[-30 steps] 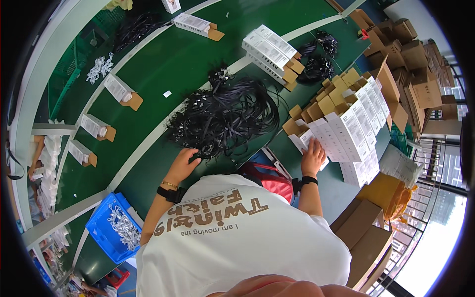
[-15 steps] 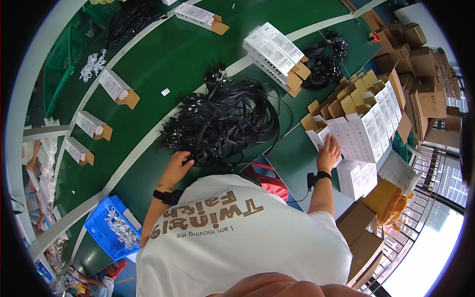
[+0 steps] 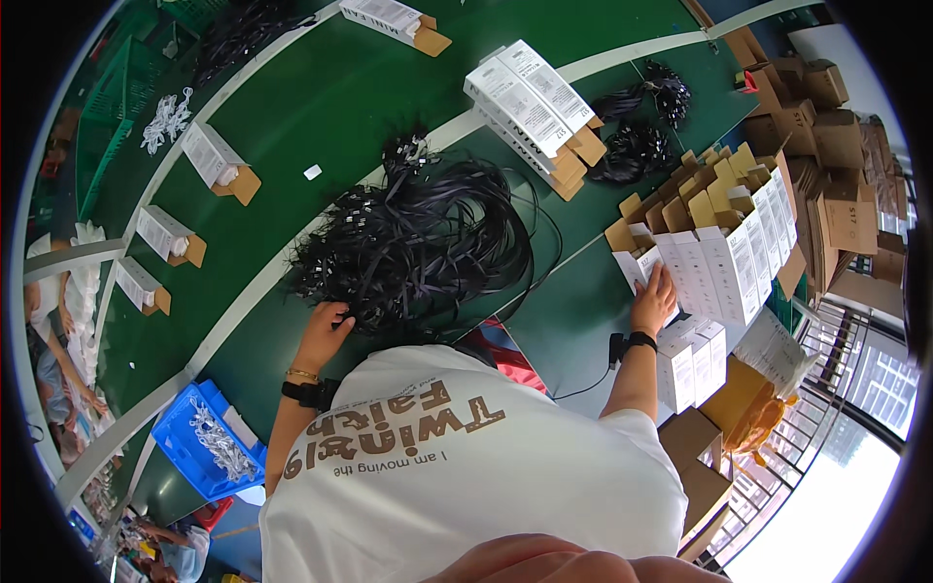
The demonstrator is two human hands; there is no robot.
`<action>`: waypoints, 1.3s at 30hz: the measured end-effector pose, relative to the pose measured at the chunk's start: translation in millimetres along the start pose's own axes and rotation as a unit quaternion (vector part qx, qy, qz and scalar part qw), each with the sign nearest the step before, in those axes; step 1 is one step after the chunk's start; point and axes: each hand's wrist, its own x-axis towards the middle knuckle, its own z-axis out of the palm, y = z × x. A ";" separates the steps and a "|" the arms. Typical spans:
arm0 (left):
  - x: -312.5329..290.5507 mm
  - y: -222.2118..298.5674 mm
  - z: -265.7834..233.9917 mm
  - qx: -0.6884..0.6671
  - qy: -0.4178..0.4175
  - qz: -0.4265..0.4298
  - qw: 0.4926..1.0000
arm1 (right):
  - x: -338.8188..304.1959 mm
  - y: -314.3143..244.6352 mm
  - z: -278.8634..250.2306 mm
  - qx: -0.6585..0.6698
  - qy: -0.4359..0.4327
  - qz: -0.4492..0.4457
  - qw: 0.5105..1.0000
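- Shifted rightward since the earlier frames: the row of open white cartons (image 3: 719, 267) and the right hand (image 3: 653, 296) now sit farther from the heap of black straps (image 3: 418, 253), though the view has swung too.
- By my judgement, the step in hand is handling the end carton (image 3: 637, 260) at the row's near corner; its brown flaps stand open, contents hard to tell. The next move there calls for a sure hold that leaves the neighbours standing.
- That heap lies tangled on the table left of the row; drawing one strap out would call for a pinch and some teasing loose.
- Right hand: fingers laid over the end carton; I cannot tell whether the thumb grips it.
- Left hand (image 3: 326, 335): fingers loosely curled at the heap's near edge; whether they pinch a strap is hidden.
- Beyond lies the green conveyor belt (image 3: 369, 87), with open cartons lying spaced along its far side.
- Brown cardboard boxes (image 3: 846, 136) are piled at the far right.
- Stacked white cartons (image 3: 530, 97) lie past the heap, flaps toward the row, hemming in the reach forward.
- A blue tray (image 3: 185, 466) of white cords (image 3: 219, 442) is at the lower left.
- One white scrap (image 3: 312, 172) lies on the belt.
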 end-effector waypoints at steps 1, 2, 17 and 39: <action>-0.2 0.9 0.6 0.000 0.003 -0.007 1.000 | 1.8 2.3 3.4 0.000 -0.003 -0.001 1.000; -0.2 2.2 1.2 -0.001 0.005 -0.014 1.000 | 4.4 5.2 7.2 -0.001 -0.001 0.000 1.000; -0.3 1.5 2.3 0.015 0.003 -0.061 0.998 | 38.0 35.6 47.7 -0.005 0.000 0.009 1.000; -1.7 -0.3 7.0 0.039 0.022 -0.043 0.998 | 120.1 -80.6 25.2 0.153 0.019 0.010 0.988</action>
